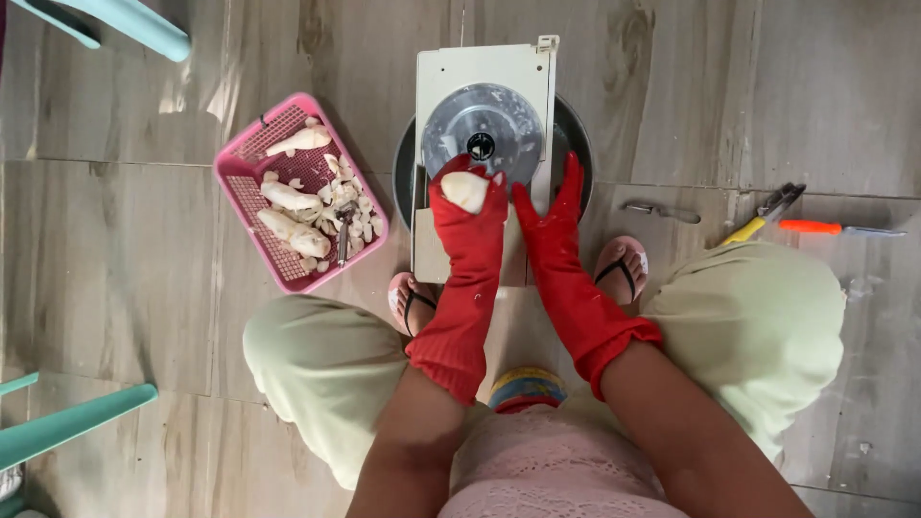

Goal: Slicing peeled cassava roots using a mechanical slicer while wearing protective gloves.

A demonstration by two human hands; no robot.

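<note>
Your left hand [467,197], in a red rubber glove, was cupped around a pale peeled root chunk [464,190] at upper centre, pressing it against the round metal slicer disc [483,125]. Chunk looked blunt; long axis unclear. Your right hand [554,216] lay flat, fingers together, on the cream slicer body [484,65].

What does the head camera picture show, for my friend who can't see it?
A seated person's red-gloved left hand presses a pale peeled root piece against a slicer's metal disc; the right hand rests beside it. A pink basket holds more.
</note>
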